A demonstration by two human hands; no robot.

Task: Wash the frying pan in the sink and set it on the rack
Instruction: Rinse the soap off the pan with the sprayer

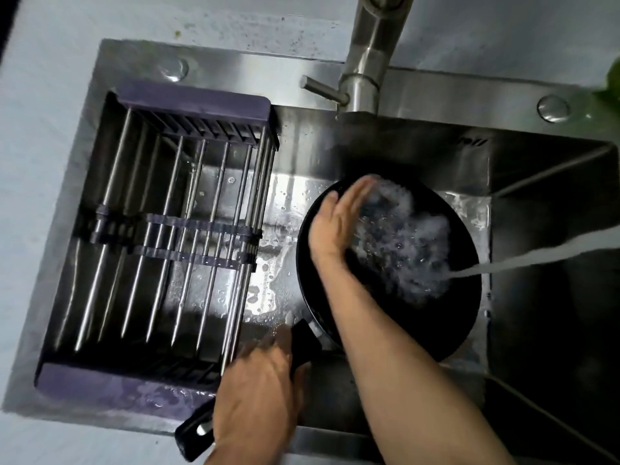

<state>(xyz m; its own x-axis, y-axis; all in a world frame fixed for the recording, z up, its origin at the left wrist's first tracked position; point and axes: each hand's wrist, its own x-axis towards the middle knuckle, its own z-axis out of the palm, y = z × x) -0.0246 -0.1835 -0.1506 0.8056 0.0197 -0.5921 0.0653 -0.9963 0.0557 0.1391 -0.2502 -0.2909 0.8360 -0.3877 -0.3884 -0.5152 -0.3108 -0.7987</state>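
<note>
Our left hand (pixel 256 391) gripped the frying pan (pixel 396 317) by its handle, pan in sink (pixel 536 169), our right hand (pixel 339 219) flat inside it, fingers straight.

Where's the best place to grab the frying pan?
By its long black handle, coming from the near side. It sticks out toward the person, past the sink's front edge, where the left hand grips it. The frying pan itself is round, wet and slippery.
</note>
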